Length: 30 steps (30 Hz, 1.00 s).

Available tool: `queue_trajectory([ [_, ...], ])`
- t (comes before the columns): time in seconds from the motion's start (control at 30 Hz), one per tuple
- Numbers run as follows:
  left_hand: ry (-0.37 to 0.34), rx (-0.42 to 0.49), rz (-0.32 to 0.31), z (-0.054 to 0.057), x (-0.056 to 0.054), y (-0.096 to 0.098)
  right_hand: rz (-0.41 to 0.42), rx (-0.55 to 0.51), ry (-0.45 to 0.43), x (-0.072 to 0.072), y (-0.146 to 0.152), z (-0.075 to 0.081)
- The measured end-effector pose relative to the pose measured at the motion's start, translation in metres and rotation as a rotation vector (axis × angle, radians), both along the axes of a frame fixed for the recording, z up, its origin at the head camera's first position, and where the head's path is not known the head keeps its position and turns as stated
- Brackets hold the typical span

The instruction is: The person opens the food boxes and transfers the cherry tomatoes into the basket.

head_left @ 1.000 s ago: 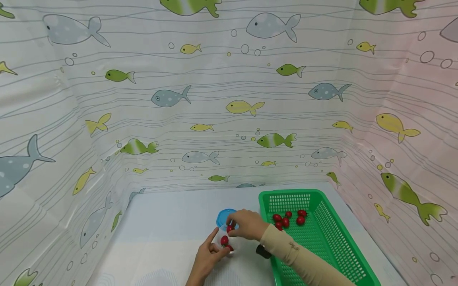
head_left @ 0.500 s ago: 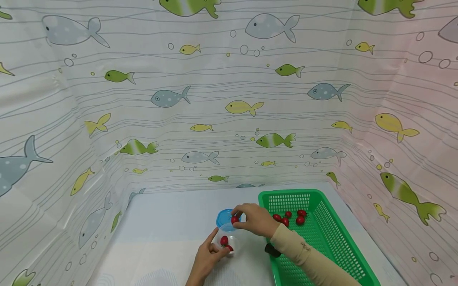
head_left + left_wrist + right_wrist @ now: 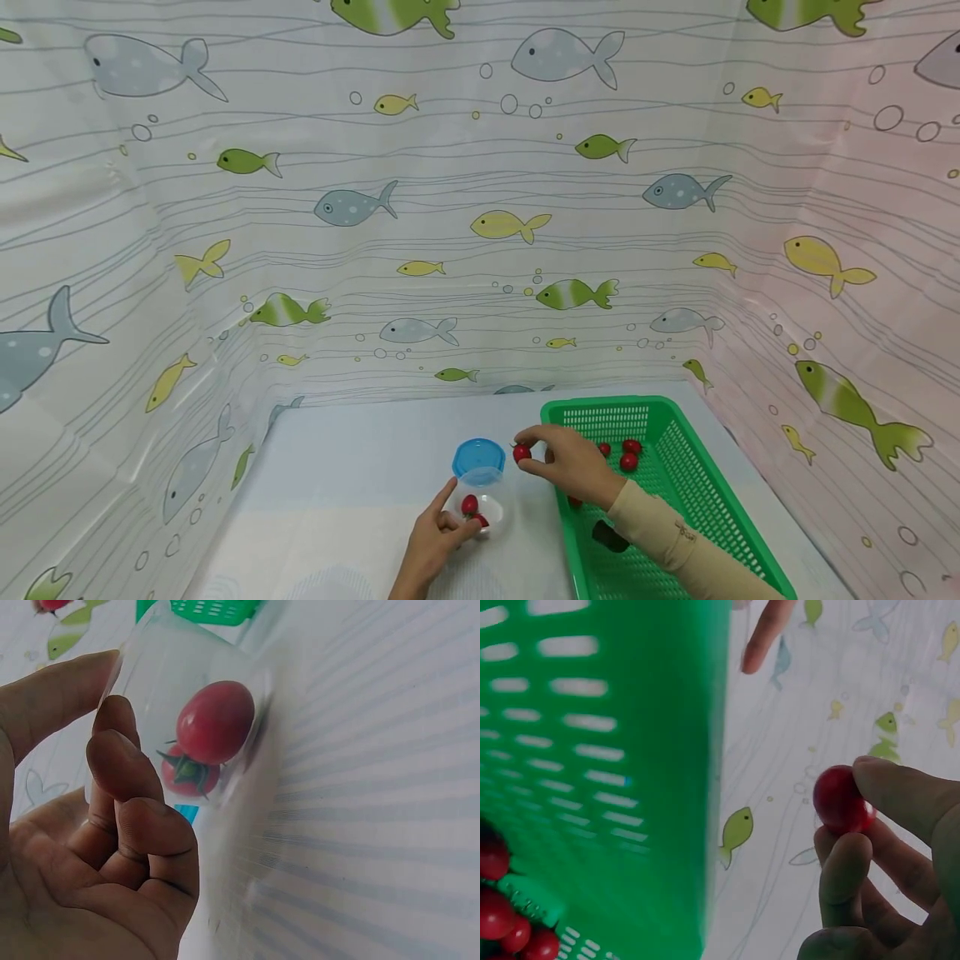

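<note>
My right hand [image 3: 576,468] pinches a red cherry tomato [image 3: 522,452] between thumb and fingers, in the air just left of the green basket [image 3: 555,410]. The right wrist view shows the held tomato [image 3: 841,799] up close beside the basket wall [image 3: 667,765]. With thumb and fingers, my left hand [image 3: 433,537] holds a small clear plastic container [image 3: 497,512] on the table. Two tomatoes [image 3: 216,722] lie inside it, one showing its green stem. A blue lid [image 3: 478,458] lies just behind the container.
Several more tomatoes [image 3: 630,460] lie in the far part of the basket, partly behind my right hand. A dark band or device [image 3: 611,536] sits under my right wrist. Fish-patterned sheeting [image 3: 480,250] walls the table [image 3: 360,475] at the back and sides.
My right hand has moved right with the tomato, from over the container, past the blue lid, toward the basket. The left hand and container have stayed put.
</note>
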State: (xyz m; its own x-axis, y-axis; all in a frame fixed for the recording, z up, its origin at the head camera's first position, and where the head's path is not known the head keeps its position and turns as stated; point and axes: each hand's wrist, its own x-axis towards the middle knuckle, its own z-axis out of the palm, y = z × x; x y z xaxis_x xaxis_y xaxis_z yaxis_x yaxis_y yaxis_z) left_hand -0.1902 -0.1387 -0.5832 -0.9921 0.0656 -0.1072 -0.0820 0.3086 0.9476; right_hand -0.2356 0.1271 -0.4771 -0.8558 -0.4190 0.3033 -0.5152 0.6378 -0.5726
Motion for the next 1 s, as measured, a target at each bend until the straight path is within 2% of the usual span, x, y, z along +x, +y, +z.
queue_trajectory([
  [0.2, 0.014, 0.022, -0.015, 0.002, -0.001, -0.001, -0.051, -0.074, -0.029, 0.001, 0.028, 0.001],
  [0.37, 0.014, 0.020, -0.017, 0.002, -0.002, -0.002, -0.075, -0.089, -0.051, 0.000, 0.054, -0.001],
  [0.73, 0.018, 0.005, -0.023, 0.001, -0.002, -0.002, -0.178, -0.002, -0.031, -0.005, 0.088, -0.021],
  [1.0, 0.031, 0.006, -0.028, 0.001, -0.001, -0.002, -0.194, 0.084, -0.074, -0.007, 0.106, -0.030],
])
